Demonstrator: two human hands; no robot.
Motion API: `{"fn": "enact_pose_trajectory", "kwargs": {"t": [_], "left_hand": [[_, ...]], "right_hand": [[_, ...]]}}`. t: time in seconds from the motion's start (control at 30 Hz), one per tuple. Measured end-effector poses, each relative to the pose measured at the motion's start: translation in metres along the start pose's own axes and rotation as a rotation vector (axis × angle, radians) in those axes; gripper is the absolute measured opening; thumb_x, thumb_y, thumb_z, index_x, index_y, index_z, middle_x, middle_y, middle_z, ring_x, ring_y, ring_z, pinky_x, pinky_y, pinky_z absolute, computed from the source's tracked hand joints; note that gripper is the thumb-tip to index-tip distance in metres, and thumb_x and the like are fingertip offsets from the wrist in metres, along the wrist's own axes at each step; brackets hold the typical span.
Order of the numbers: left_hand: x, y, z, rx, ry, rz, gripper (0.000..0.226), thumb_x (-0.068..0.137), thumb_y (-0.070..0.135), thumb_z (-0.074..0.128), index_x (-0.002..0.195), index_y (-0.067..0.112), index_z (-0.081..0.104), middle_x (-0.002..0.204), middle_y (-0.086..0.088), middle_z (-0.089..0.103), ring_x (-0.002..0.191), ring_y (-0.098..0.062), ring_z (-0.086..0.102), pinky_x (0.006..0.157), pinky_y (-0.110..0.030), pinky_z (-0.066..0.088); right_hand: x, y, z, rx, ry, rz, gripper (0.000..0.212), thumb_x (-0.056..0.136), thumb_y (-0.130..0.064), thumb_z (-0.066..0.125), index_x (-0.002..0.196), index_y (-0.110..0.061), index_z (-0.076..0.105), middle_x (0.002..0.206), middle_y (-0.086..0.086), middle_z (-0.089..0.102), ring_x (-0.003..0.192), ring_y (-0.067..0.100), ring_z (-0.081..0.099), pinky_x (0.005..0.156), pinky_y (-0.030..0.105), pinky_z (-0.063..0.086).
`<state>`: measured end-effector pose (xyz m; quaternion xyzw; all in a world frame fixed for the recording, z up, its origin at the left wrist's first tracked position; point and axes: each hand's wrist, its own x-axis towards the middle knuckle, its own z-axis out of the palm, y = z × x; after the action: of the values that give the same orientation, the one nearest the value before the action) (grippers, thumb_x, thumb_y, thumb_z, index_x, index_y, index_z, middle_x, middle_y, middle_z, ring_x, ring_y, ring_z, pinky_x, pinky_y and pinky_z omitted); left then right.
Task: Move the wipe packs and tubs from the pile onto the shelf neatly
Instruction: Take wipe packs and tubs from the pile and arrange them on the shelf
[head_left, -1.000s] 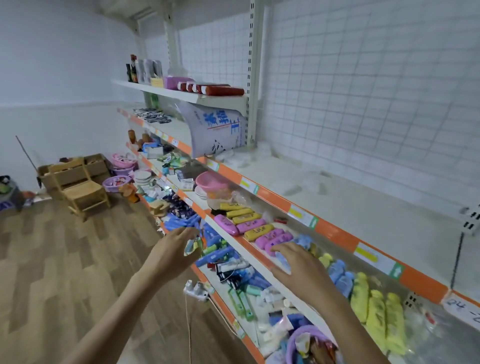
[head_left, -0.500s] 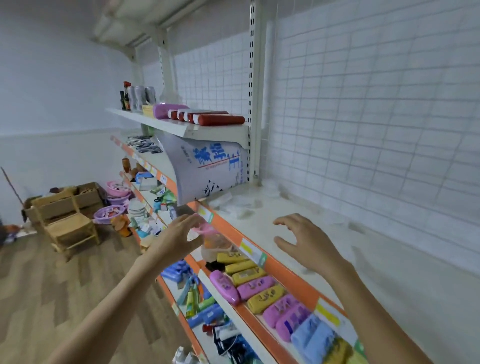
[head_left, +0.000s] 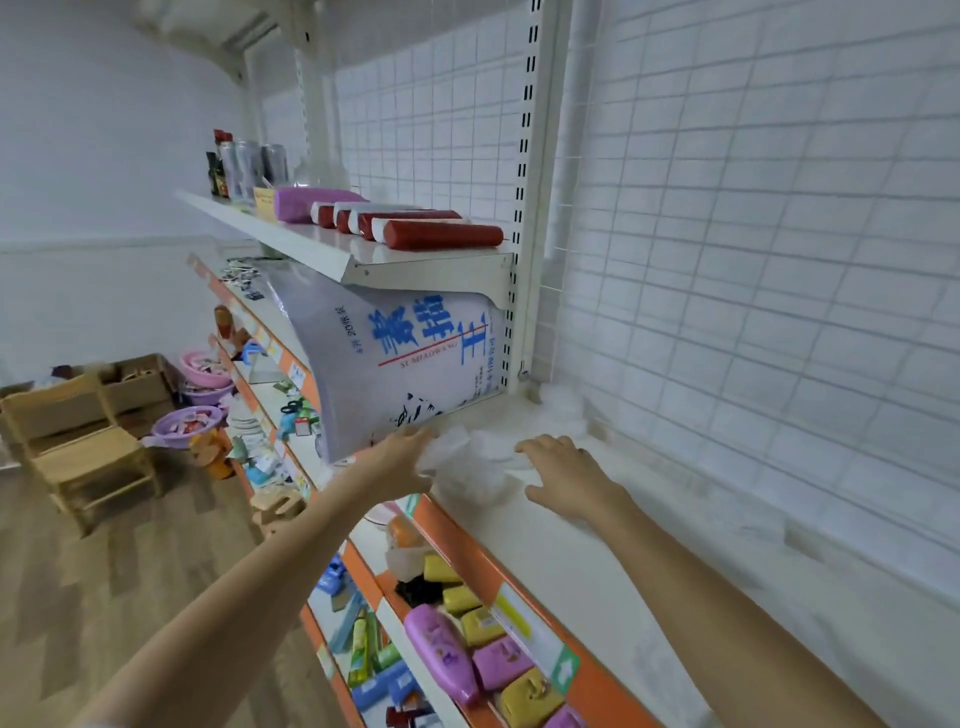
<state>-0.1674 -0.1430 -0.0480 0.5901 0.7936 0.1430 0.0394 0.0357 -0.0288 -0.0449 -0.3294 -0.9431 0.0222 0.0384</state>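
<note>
In the head view both arms reach to the white shelf (head_left: 597, 545) with the orange front edge, and between the two hands, near this front edge, lies a crumpled clear plastic wrap (head_left: 467, 467); I cannot tell if it is a wipe pack. The left hand (head_left: 402, 457) has its fingers straight and spread, and the fingertips touch the left side of the wrap, just under the lower corner of a big white bag with blue letters (head_left: 405, 364) that leans at the left end of the shelf. The right hand (head_left: 569, 475) lies palm down with the fingers loosely spread, holding nothing, just beside the right side of the wrap.
</note>
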Motion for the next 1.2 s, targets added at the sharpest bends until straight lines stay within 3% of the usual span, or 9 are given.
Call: {"fn": "enact_pose_trajectory", "kwargs": {"t": [0.13,0.3,0.43,0.53,0.63,0.7,0.77,1.0,1.2], "left_hand": [[0.037,-0.019,0.013,0.05,-0.097,0.106,0.063,0.082,0.018,0.06,0.139,0.017,0.033,0.144,-0.005,0.033,0.12,-0.024,0.047,0.098,-0.032,0.042],[0.071,-0.029,0.022,-0.075,0.01,0.144,0.045,0.091,0.024,0.052,0.134,0.019,0.041,0.137,-0.003,0.045,0.118,-0.023,0.049,0.095,-0.028,0.039],[0.093,-0.038,0.028,-0.344,0.071,0.148,0.044,0.089,0.021,0.057,0.132,0.02,0.046,0.129,-0.001,0.054,0.115,-0.018,0.051,0.099,-0.029,0.039],[0.11,-0.035,0.032,-0.622,0.075,0.091,0.043,0.088,0.016,0.059,0.13,0.014,0.049,0.122,-0.001,0.057,0.105,-0.014,0.054,0.087,-0.024,0.044],[0.125,-0.026,0.039,-0.889,0.003,0.056,0.041,0.089,0.011,0.057,0.129,0.011,0.049,0.123,-0.006,0.057,0.1,-0.014,0.058,0.076,-0.021,0.048],[0.136,-0.017,0.044,-1.024,-0.053,0.05,0.034,0.09,0.009,0.055,0.124,0.013,0.051,0.123,-0.01,0.058,0.097,-0.018,0.061,0.072,-0.023,0.052],[0.145,-0.004,0.048,-1.104,-0.136,0.055,0.026,0.091,0.006,0.052,0.116,0.012,0.053,0.12,-0.015,0.059,0.096,-0.024,0.061,0.076,-0.03,0.054],[0.16,0.033,0.067,-1.061,-0.468,0.198,0.022,0.093,0.002,0.046,0.113,0.003,0.055,0.096,-0.009,0.062,0.076,-0.012,0.06,0.058,-0.014,0.051],[0.163,0.035,0.072,-0.839,-0.435,0.329,0.024,0.089,0.007,0.056,0.111,0.015,0.058,0.103,-0.005,0.064,0.083,-0.013,0.059,0.069,-0.021,0.048]], "right_hand": [[0.036,0.002,0.018,0.017,-0.005,0.055,0.061,0.088,-0.027,0.056,0.142,-0.022,0.027,0.144,0.003,0.031,0.129,0.026,0.03,0.104,0.04,0.031],[0.072,0.009,0.032,0.214,-0.047,0.121,0.066,0.081,-0.024,0.061,0.139,-0.025,0.031,0.144,0.0,0.032,0.132,0.018,0.031,0.106,0.035,0.03],[0.085,0.014,0.033,0.433,-0.083,0.202,0.065,0.076,-0.029,0.069,0.132,-0.025,0.037,0.135,0.003,0.044,0.114,0.017,0.047,0.096,0.031,0.04],[0.081,0.021,0.036,0.444,-0.011,0.274,0.063,0.077,-0.029,0.068,0.132,-0.02,0.04,0.13,0.002,0.041,0.111,0.016,0.048,0.09,0.026,0.04],[0.066,0.031,0.036,0.612,0.141,0.409,0.038,0.08,-0.028,0.068,0.114,-0.02,0.054,0.12,0.001,0.043,0.09,0.011,0.05,0.073,0.016,0.038],[0.052,0.04,0.031,0.704,0.233,0.528,0.02,0.083,-0.029,0.063,0.098,-0.016,0.06,0.103,0.001,0.055,0.081,0.012,0.052,0.069,0.019,0.039],[0.036,0.047,0.025,0.814,0.28,0.644,0.023,0.086,-0.032,0.056,0.089,-0.01,0.06,0.086,0.004,0.062,0.071,0.015,0.056,0.067,0.026,0.044],[-0.011,0.056,0.015,0.997,0.375,0.876,0.023,0.096,-0.032,0.041,0.083,-0.015,0.05,0.067,0.008,0.057,0.039,0.019,0.053,0.043,0.024,0.04],[-0.027,0.068,0.02,0.956,0.329,0.934,0.015,0.094,-0.03,0.044,0.091,-0.018,0.053,0.066,0.005,0.053,0.048,0.015,0.046,0.042,0.021,0.032]]}}
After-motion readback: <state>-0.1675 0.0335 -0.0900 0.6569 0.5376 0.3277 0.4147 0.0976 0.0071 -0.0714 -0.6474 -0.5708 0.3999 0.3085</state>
